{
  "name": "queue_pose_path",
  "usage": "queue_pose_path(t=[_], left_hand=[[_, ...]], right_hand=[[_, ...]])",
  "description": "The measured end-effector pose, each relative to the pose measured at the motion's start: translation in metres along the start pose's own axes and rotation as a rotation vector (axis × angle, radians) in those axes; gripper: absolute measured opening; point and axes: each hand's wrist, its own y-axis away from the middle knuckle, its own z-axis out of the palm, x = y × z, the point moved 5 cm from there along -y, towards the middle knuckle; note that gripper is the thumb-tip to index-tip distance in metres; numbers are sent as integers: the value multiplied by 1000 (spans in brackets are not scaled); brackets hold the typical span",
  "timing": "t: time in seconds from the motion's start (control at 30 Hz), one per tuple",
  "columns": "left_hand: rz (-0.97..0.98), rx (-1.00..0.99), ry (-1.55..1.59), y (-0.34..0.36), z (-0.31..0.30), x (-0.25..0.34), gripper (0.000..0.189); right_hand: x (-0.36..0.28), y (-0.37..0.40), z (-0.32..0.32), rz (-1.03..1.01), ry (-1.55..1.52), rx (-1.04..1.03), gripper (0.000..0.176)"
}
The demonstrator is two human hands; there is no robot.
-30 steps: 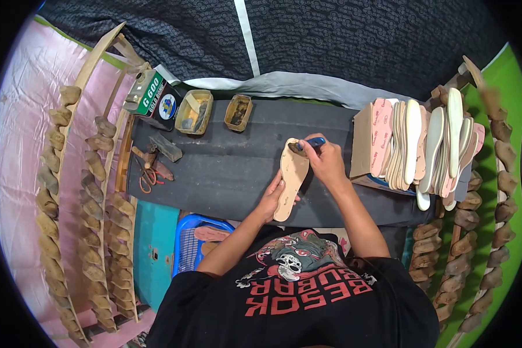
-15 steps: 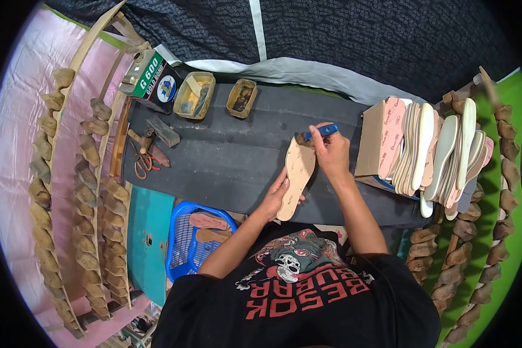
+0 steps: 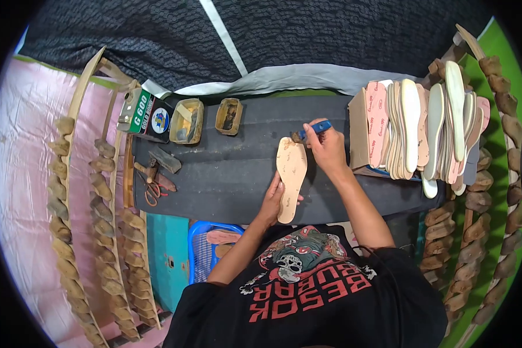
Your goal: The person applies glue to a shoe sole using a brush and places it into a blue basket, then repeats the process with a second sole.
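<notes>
A tan insole (image 3: 293,174) with small printed marks is held above the dark work table (image 3: 238,174), its toe end pointing away from me. My left hand (image 3: 274,199) grips it by the left edge near the heel, some fingers hidden beneath. My right hand (image 3: 327,148) is closed around a blue-handled brush (image 3: 319,127). The brush's brownish bristles touch or nearly touch the insole's toe end at its upper right edge. A darker patch shows on the toe's surface.
At back left stand a glue can (image 3: 148,116) and two grimy tubs (image 3: 187,122). Scissors (image 3: 152,191) and other tools lie below them. Stacked insoles (image 3: 409,127) fill a box at right. A blue basket (image 3: 200,249) sits below the table. Racks of wooden shoe lasts (image 3: 64,232) flank both sides.
The camera view has turned and shifted a little. The brush has moved slightly along the insole's toe end toward its right edge. Both hands keep their holds.
</notes>
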Motion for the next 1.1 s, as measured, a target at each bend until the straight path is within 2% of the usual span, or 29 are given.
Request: queue_pose_path(t=[0.1,0.2,0.3,0.43,0.6,0.73,1.07,1.1], left_hand=[[21,35,26,-5,6,-1,64],[42,57,65,-12,12,0,65],[45,28,62,-15,10,-2,66],[11,0,59,-13,7,-4,68],[81,26,59,-19,6,9,67],[44,-13,45,-22,-1,22,66],[5,-70,75,-27,-2,20,68],[-4,-75,89,-26,-1,19,68]], right_hand=[[-7,8,-4,27,46,-53,21],[-5,14,-6,-21,57,-10,21],[5,8,-16,22,36,75,20],[-5,8,-17,-23,60,74,18],[-18,18,-11,-93,78,47,17],[-6,10,-19,-46,40,151,18],[-22,16,-2,-153,74,69,15],[-16,13,-3,-96,82,84,16]])
